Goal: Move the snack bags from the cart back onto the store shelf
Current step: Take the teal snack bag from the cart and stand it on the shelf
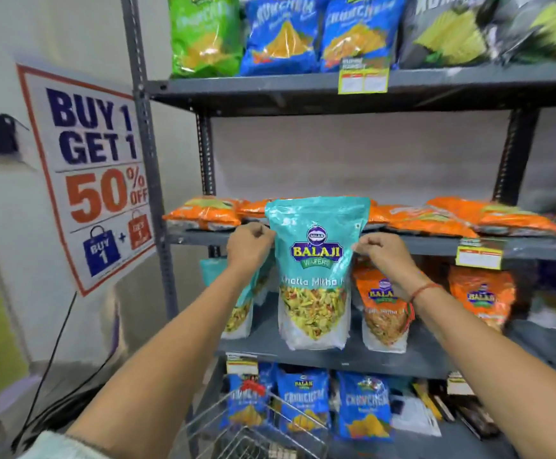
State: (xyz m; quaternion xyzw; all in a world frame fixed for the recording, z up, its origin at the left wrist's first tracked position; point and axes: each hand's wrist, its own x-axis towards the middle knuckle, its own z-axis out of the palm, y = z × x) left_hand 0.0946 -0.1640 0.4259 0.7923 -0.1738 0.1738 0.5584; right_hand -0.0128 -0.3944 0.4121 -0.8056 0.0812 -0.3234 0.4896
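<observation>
I hold a teal snack bag (316, 260) upright in front of the grey store shelf (402, 359). My left hand (250, 243) pinches its left edge and my right hand (381, 251) pinches its right edge, both near the top. The bag's bottom hangs just above the front of the third shelf board. Another teal bag (240, 313) stands on that board behind my left forearm, partly hidden. A wire cart (253, 429) sits below my arms at the bottom of the view; I cannot see any bags inside it.
Orange bags (382, 313) stand right of the teal bag on the same board. More orange bags (435, 217) lie flat one shelf up. Blue bags (303, 405) fill the lower shelf. A sale sign (94, 173) and black cables (51, 359) are on the left.
</observation>
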